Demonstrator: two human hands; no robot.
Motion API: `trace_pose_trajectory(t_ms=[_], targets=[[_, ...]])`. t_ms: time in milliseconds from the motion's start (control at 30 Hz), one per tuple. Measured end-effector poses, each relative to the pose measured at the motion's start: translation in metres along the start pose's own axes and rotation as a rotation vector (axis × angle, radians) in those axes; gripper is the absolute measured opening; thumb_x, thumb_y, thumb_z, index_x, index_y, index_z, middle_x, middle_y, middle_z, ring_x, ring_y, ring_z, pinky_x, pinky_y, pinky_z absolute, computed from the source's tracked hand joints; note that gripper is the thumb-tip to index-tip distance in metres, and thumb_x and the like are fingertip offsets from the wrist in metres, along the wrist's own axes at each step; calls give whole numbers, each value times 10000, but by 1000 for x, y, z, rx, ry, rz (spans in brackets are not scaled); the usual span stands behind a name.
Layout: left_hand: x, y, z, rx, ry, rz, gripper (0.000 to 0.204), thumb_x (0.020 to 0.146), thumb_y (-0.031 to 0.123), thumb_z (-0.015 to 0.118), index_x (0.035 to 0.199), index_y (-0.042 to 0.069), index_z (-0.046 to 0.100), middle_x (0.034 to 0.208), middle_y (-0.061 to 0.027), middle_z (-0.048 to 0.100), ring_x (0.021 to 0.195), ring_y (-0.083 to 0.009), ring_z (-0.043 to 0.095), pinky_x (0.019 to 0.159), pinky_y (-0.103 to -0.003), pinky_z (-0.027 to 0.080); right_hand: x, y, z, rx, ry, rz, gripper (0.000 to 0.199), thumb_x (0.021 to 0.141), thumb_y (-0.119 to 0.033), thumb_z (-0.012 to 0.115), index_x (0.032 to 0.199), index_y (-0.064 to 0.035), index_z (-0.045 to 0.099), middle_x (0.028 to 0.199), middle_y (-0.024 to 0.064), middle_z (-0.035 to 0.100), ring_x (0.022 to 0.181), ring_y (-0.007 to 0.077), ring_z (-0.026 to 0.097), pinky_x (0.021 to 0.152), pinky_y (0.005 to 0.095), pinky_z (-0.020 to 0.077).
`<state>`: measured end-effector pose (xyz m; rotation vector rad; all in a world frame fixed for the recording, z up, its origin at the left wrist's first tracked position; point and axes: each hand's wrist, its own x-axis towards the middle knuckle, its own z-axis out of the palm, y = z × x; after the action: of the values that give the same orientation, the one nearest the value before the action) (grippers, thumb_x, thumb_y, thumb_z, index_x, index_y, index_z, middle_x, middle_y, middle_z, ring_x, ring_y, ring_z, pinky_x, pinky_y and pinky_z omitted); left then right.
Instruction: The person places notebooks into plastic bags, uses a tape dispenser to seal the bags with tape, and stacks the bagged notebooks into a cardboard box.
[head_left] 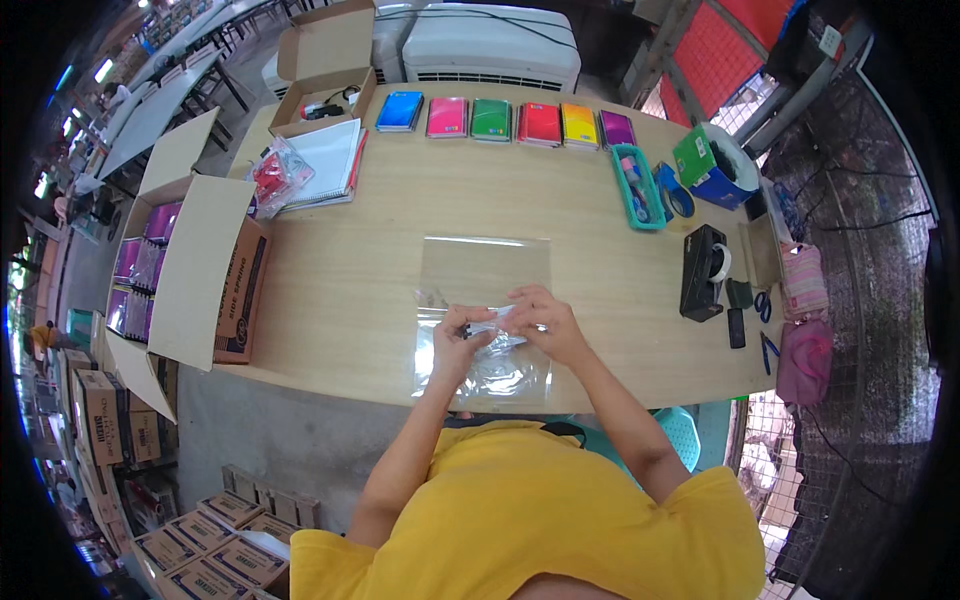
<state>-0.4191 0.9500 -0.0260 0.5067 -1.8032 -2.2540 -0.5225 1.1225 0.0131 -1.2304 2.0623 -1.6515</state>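
Over the near middle of the table, my left hand [459, 336] and my right hand [546, 322] are close together, fingers closed on a small crumpled piece of clear plastic [497, 335]. Glare and my fingers hide whether anything is inside it. Beneath them, a large clear plastic bag [484, 262] lies flat, reaching close to the table's front edge. Light reflects strongly off its lower half.
Stacks of coloured notebooks, including a green one [491, 120], line the far edge. An open carton [240, 290] of purple notebooks stands left. At right are a teal basket [655, 218], a black tape dispenser [697, 285] and scissors [763, 306].
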Motion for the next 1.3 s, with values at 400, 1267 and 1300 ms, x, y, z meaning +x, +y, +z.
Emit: trace_pose_trajectory(t_ms=[400, 1267, 1300], targets=[[-7, -3, 10, 123, 120, 151, 129, 668, -30, 785, 721, 64, 713, 1070, -123, 649, 1050, -214, 592, 887, -329, 445, -69, -5, -11, -465, 141, -163, 232, 735, -73, 738, 957, -141, 734, 1121, 31, 680, 1150, 285, 559, 1036, 472, 404], [-10, -12, 2, 98, 110, 115, 167, 684, -100, 751, 692, 43, 665, 1091, -124, 610, 1090, -230, 579, 894, -348, 447, -223, 120, -280, 19, 1198, 980, 197, 844, -215, 742, 793, -47, 650, 686, 39, 610, 526, 182, 537, 484, 351, 417], [-8, -13, 2, 104, 113, 127, 166, 682, -96, 754, 694, 44, 667, 1090, -122, 611, 1089, -230, 579, 895, -350, 445, -230, 126, -269, 290, 1272, 965, 182, 837, -202, 745, 821, -52, 644, 692, 40, 605, 541, 183, 542, 492, 358, 432]])
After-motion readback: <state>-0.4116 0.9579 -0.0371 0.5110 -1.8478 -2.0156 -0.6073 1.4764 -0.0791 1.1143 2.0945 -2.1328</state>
